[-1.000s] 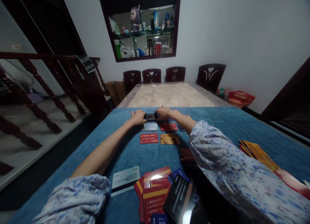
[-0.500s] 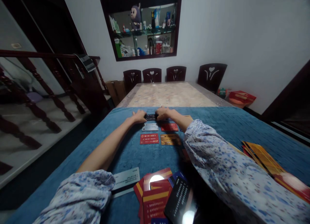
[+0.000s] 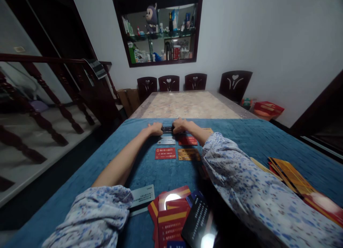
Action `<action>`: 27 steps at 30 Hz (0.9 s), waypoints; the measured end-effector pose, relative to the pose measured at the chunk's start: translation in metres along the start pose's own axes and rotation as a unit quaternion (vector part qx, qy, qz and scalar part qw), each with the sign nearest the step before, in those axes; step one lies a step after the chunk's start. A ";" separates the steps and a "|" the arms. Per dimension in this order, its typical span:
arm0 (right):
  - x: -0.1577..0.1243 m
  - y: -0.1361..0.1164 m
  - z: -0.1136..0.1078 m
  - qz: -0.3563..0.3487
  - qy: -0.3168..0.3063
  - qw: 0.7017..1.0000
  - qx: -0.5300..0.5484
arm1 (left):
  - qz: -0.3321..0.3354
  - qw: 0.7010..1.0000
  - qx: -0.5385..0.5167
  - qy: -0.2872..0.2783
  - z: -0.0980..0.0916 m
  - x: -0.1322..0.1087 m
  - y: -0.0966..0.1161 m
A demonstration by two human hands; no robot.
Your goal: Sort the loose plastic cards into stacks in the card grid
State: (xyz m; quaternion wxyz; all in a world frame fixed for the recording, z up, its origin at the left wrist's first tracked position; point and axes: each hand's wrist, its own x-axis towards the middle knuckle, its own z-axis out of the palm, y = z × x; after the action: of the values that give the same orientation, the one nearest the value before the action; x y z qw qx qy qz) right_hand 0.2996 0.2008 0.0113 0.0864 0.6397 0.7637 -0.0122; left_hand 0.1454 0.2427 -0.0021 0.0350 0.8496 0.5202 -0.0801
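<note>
Both arms reach across the blue cloth to a black card (image 3: 167, 129) with pale print at the far end of a card layout. My left hand (image 3: 155, 128) grips its left edge, fingers closed. At the right edge, my right hand (image 3: 179, 126) holds the same card. Just nearer lie a silver card (image 3: 166, 140) and a red card (image 3: 187, 140). Below those are a red DCEP card (image 3: 165, 153) and a gold card (image 3: 189, 154). Part of a yellow card (image 3: 207, 130) shows beyond my right forearm.
Close to me is an overlapping heap of red cards (image 3: 173, 219), with a large black card (image 3: 197, 219) and a grey card (image 3: 143, 198) beside it. A fanned pile of gold and red cards (image 3: 292, 174) lies at the right. Chairs (image 3: 168, 83) stand behind the table (image 3: 184, 103).
My hands stay on the black card with barely any movement. My left forearm and sleeve have shifted slightly right, and the view has moved a little.
</note>
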 end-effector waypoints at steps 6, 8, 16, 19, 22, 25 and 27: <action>-0.003 0.002 -0.001 -0.006 0.001 1.000 0.001 | 0.004 1.000 -0.007 0.009 0.002 -0.002 -0.002; -0.005 0.004 -0.002 -0.005 0.004 1.000 0.001 | 0.003 1.000 -0.010 0.014 0.003 -0.002 -0.003; -0.019 0.015 -0.003 -0.035 0.056 0.998 -0.013 | 0.004 0.999 -0.035 0.040 0.007 -0.016 -0.015; -0.030 0.015 -0.003 -0.051 0.088 0.995 -0.004 | 0.001 0.997 -0.045 0.055 0.009 -0.025 -0.023; -0.046 0.008 -0.002 -0.072 0.121 0.990 0.006 | 0.004 0.996 -0.052 0.078 0.012 -0.038 -0.029; -0.068 -0.004 -0.001 -0.092 0.159 0.983 0.017 | 0.012 0.992 -0.058 0.109 0.016 -0.055 -0.031; -0.084 -0.012 -0.001 -0.095 0.179 0.979 0.023 | 0.015 0.990 -0.061 0.128 0.018 -0.068 -0.030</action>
State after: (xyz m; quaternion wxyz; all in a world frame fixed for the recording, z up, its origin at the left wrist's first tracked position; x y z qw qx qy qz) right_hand 0.3013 0.1173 0.0237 -0.0679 0.5579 0.8236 0.0762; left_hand 0.0869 0.1939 -0.0079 0.0208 0.8571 0.5111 0.0621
